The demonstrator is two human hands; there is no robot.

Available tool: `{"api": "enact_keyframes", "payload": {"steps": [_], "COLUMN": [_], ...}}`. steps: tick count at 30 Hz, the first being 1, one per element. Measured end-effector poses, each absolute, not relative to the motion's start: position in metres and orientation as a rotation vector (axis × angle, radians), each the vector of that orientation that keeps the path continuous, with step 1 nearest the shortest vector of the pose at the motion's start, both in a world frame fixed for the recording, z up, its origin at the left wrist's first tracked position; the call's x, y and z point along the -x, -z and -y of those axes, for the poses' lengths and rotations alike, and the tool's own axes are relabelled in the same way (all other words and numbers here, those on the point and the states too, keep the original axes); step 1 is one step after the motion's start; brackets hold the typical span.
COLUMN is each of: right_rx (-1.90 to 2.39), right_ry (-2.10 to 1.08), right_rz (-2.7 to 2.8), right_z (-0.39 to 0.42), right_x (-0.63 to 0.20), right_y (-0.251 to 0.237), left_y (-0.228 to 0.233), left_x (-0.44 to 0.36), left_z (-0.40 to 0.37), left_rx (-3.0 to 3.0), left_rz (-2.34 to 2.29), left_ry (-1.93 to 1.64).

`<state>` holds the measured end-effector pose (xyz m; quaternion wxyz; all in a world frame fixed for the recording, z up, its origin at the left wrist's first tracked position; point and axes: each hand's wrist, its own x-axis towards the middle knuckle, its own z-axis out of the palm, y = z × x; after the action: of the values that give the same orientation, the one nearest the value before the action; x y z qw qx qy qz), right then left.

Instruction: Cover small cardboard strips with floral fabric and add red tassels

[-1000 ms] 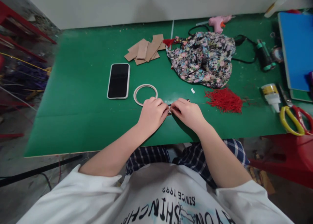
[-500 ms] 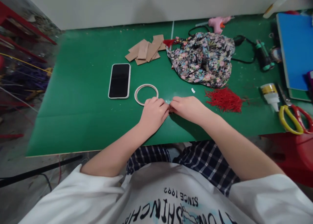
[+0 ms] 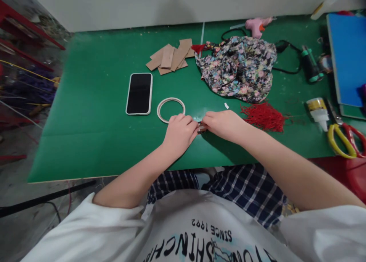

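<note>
My left hand (image 3: 179,132) and my right hand (image 3: 222,124) meet fingertip to fingertip on the green table (image 3: 94,140), both pinching a small dark piece (image 3: 201,127) that is mostly hidden between them. A pale ring (image 3: 170,110) lies on the table just above my left hand, its lower right arc covered by my fingers. Right of my right hand lies a bunch of red threads (image 3: 264,116).
A phone (image 3: 139,93) lies face up left of the ring. Behind are cardboard strips (image 3: 170,58), a heap of floral fabric (image 3: 238,67) and a pink glue gun (image 3: 256,24). At the right sit a glue bottle (image 3: 317,110), scissors (image 3: 344,138) and a blue board (image 3: 347,56).
My right elbow has swung out to the right, so the forearm lies lower and flatter. Both hands stay together on the small piece at the same spot.
</note>
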<state>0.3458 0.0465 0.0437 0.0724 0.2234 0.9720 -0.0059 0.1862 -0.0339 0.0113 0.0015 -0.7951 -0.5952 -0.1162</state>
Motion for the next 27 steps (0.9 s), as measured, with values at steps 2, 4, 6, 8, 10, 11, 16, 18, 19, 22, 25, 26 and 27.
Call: {"api": "enact_keyframes", "payload": {"steps": [2,4,6,8,10,11,16,18,19,22,25,26,27], "right_rx": [-0.653,-0.645,-0.649,-0.665,-0.683,-0.692,-0.736,-0.742,-0.746,-0.783,-0.837,-0.839,-0.842], "right_ry": [0.026,0.035,0.046,0.057,0.071,0.080,0.116,0.121,0.124,0.142,0.149,0.152,0.162], "right_rz": [-2.914,-2.916,-2.922,-2.923,-2.918,-2.917,-2.928,-2.932,-2.934,-2.946,-2.956,-2.964,-2.979], "right_z": [-0.047,-0.047,-0.047,-0.047,-0.048,-0.048,-0.048,-0.047,-0.047,-0.045,-0.045,-0.046,-0.047], "right_x": [-0.345,-0.344,-0.343,-0.344,-0.345,-0.346,-0.349,-0.349,-0.350,-0.351,-0.355,-0.357,-0.358], "right_y": [-0.045,-0.045,-0.044,-0.043,-0.041,-0.041,-0.041,-0.041,-0.040,-0.037,-0.034,-0.033,-0.034], "left_y": [-0.011,-0.010,-0.010,-0.010,-0.010,-0.011,-0.012,-0.012,-0.012,-0.012,-0.011,-0.010,-0.008], "left_x": [-0.186,-0.188,-0.189,-0.190,-0.190,-0.189,-0.181,-0.178,-0.177,-0.175,-0.176,-0.176,-0.177], "left_z": [0.035,0.036,0.037,0.038,0.039,0.040,0.045,0.048,0.049,0.051,0.052,0.051,0.051], "left_rx": [2.494,2.502,2.517,2.532,2.544,2.550,2.563,2.555,2.550,2.534,2.522,2.517,2.516], "left_rz": [1.838,1.774,1.709,1.676,1.665,1.659,1.613,1.596,1.585,1.555,1.560,1.574,1.589], "left_ry": [0.357,0.361,0.379,0.390,0.381,0.373,0.347,0.345,0.343,0.337,0.355,0.371,0.392]}}
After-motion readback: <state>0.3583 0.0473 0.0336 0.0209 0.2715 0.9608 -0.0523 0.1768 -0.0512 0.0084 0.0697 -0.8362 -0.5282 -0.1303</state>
